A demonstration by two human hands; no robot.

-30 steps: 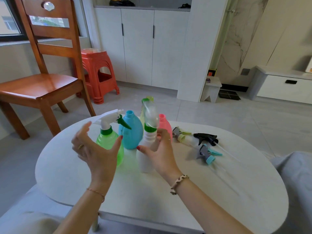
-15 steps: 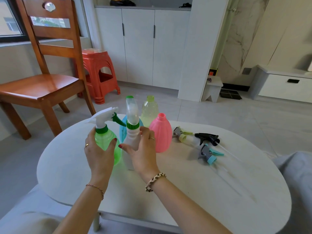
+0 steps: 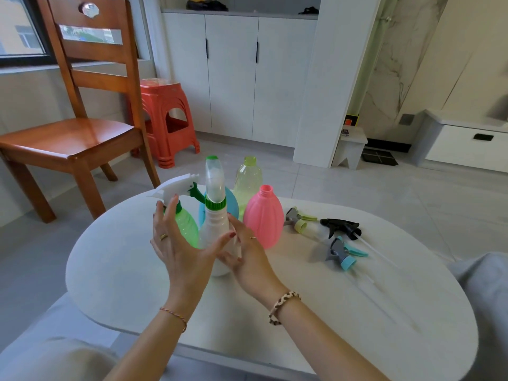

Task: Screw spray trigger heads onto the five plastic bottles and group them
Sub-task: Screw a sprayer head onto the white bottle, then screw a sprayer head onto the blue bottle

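A white bottle (image 3: 216, 225) with a green collar and a clear cap stands on the table (image 3: 123, 270), close beside a green bottle (image 3: 188, 228) that carries a white trigger head. My right hand (image 3: 248, 255) wraps the white bottle's lower right side. My left hand (image 3: 181, 248) is spread in front of both bottles, its thumb across the white one. Behind them stand a blue bottle (image 3: 233, 206), a clear yellow-green bottle (image 3: 247, 182) and an uncapped pink bottle (image 3: 264, 215). Three loose trigger heads lie to the right: yellow-grey (image 3: 298, 220), black (image 3: 341, 226) and grey-teal (image 3: 343, 254).
A wooden chair (image 3: 68, 138) and a red plastic stool (image 3: 167, 122) stand on the floor beyond the table's left side. White cabinets (image 3: 233, 78) line the back wall. Grey upholstery (image 3: 486, 292) borders the table on the right.
My right hand carried the white bottle leftward and it now stands by the green bottle. My left hand left the green bottle's side and spread open in front of the white one.
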